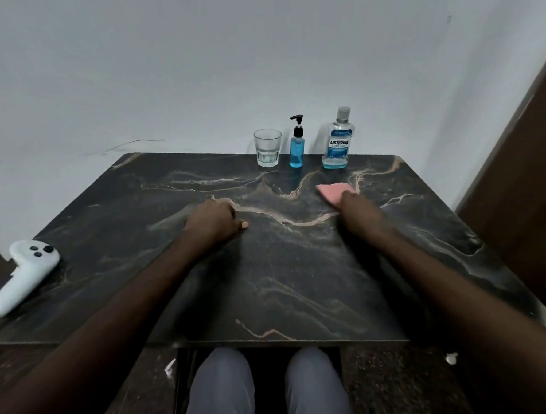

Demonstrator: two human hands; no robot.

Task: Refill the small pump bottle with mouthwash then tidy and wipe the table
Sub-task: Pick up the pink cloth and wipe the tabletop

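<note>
Off-task items around the white controller

A white controller [21, 275] (dark buttons on its round head, handle angled toward the near-left corner) lies at the counter's left edge. Far to its right, at the back edge, an empty clear glass [267, 147] stands upright. Behind both rises a plain grey wall [193, 67].

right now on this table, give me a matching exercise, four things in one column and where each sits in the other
Things:
1 glass tumbler
2 Listerine bottle
3 pink cloth
4 white controller

Places:
A under the right hand
B near left edge of the table
C left of the pump bottle
D right of the pump bottle

Pairs: 1-C, 2-D, 3-A, 4-B
</note>
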